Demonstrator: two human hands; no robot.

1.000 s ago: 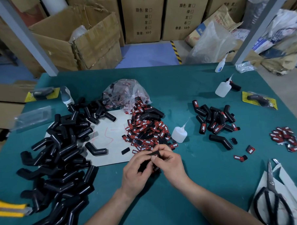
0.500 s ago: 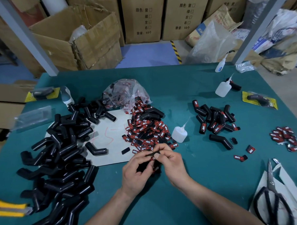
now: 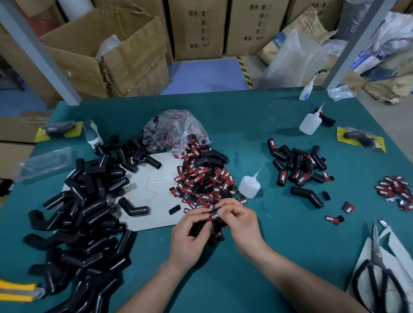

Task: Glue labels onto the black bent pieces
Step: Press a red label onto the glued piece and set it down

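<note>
Head view: both hands meet over the near middle of the green table [image 3: 230, 285]. Left hand [image 3: 189, 240] has its fingers curled round a black bent piece [image 3: 199, 228] and holds it just above the cloth; most of the piece is hidden by the fingers. Right hand [image 3: 245, 225] pinches a red-and-black label [image 3: 213, 216] reading TAPER, thumb on top, with the label lying against the upper end of the held piece. Whether it is fully seated cannot be told. Just beyond the hands lies the label heap [image 3: 203, 185], partly on a white sheet [image 3: 152, 189], with a clear bag [image 3: 173, 131] of more labels behind it. A small glue bottle [image 3: 249, 185] stands just right of the heap, nozzle tilted up. The unlabelled pile [image 3: 85, 220] of bent pieces fills the left side. The labelled batch [image 3: 298, 166] sits well to the right, a small label cluster [image 3: 396, 190] farther right. Scissors [image 3: 376, 279] lie at the near right corner, a yellow knife [image 3: 15, 291] at the near left edge.
</note>
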